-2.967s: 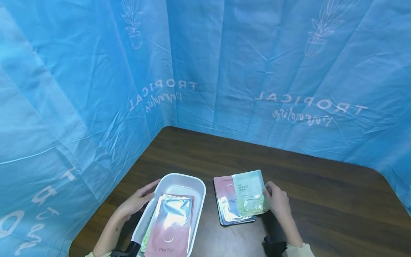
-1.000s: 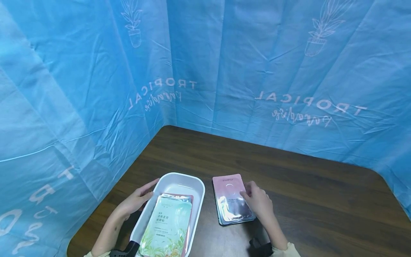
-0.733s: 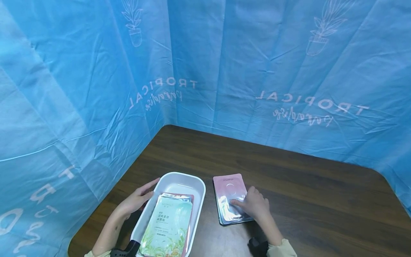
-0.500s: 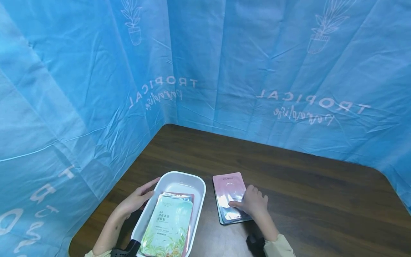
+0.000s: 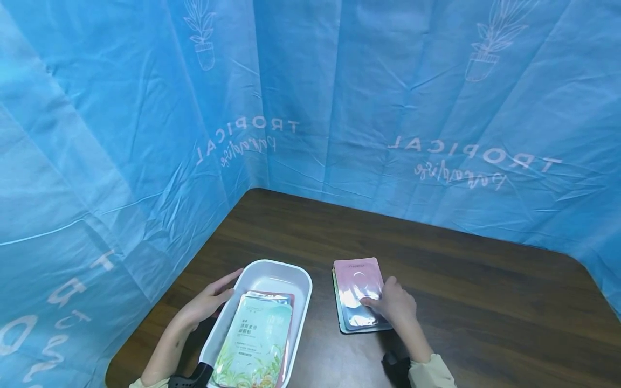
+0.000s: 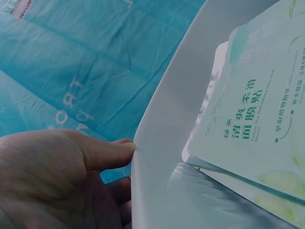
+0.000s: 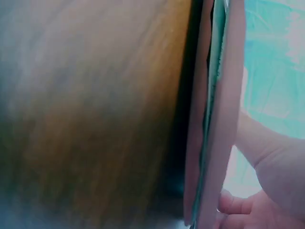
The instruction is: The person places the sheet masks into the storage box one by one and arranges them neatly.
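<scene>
In the head view, my left hand (image 5: pixel 206 304) rests against the outer side of a white tray (image 5: pixel 308 288); the left wrist view shows my thumb (image 6: pixel 119 152) touching its rim. A green-and-white sheet mask packet (image 5: pixel 254 337) lies uppermost in the tray, with pink and silvery packets partly covered below it. To the right, my right hand (image 5: pixel 399 304) grips a stack of sheet mask packets (image 5: pixel 356 277) by its right edge, thumb on the pink and silver top one. Seen edge-on in the right wrist view, this stack (image 7: pixel 221 114) has pink and green layers.
A dark wooden table (image 5: pixel 412 248) lies under everything. Blue printed curtain (image 5: pixel 301 81) hangs along its left and far edges. Black straps (image 5: pixel 397 366) sit on both wrists.
The green packet went from my right hand onto the pile in the tray. My right hand then took hold of the remaining stack, which has shifted right and slightly away. The left hand stayed put.
</scene>
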